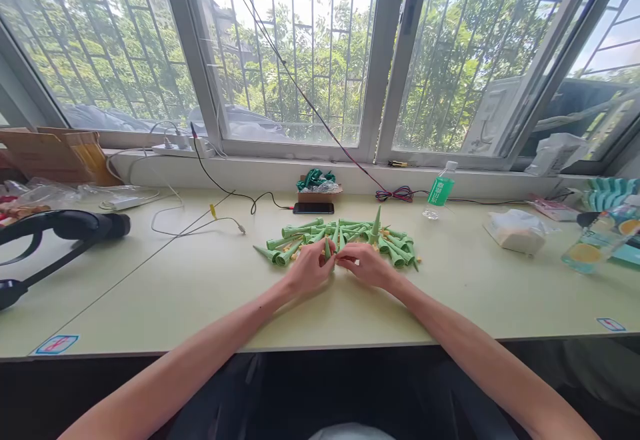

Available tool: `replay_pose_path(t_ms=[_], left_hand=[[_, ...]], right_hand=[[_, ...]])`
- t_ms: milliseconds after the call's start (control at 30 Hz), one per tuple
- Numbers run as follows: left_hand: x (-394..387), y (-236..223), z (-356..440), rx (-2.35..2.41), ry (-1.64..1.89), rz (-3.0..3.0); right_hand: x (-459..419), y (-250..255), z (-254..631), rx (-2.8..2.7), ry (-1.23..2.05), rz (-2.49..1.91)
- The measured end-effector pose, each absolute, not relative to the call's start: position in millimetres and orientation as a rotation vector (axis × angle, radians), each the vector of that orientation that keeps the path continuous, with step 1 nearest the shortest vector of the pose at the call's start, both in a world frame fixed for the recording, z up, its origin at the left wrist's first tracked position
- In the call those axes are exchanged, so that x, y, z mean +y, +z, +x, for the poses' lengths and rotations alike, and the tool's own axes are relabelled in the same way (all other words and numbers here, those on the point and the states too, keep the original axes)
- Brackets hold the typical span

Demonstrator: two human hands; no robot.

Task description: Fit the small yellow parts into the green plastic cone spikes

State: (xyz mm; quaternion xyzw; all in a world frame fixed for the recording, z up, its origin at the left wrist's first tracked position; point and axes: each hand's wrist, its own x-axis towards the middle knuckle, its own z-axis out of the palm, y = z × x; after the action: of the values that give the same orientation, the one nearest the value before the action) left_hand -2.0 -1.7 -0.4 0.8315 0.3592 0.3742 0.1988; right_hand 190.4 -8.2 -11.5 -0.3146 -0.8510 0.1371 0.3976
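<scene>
A pile of rolled green paper cones [397, 250] lies on the pale table, with small yellowish bits scattered among them. One cone [376, 225] in the pile stands upright, point up. My left hand [314, 265] is closed around a small green paper cone [327, 249], its tip pointing up. Close beside it, my right hand [364, 263] has thumb and forefinger pinched together near the cone's lower end. Whatever is between those right fingertips is too small to make out.
Behind the pile sit a phone [313, 208] and a small box [320, 195] of crumpled foil. A bottle with a green label [440, 192] and a tissue pack [517, 232] stand to the right. Cables [200, 227] and a black headset [65, 233] lie left.
</scene>
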Motion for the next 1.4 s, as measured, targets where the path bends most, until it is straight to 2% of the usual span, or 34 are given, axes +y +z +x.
replay_pose_path(t_ms=[700, 1400], left_hand=[[-3.2, -0.8, -2.5, 0.974, 0.983, 2.325], [-0.8, -1.9, -4.3, 0.931, 0.953, 2.219]], right_hand=[[-10.1, -12.3, 189.0, -2.114, 0.384, -0.836], [-8.4, -15.3, 190.2, -2.002, 0.652, -0.919]])
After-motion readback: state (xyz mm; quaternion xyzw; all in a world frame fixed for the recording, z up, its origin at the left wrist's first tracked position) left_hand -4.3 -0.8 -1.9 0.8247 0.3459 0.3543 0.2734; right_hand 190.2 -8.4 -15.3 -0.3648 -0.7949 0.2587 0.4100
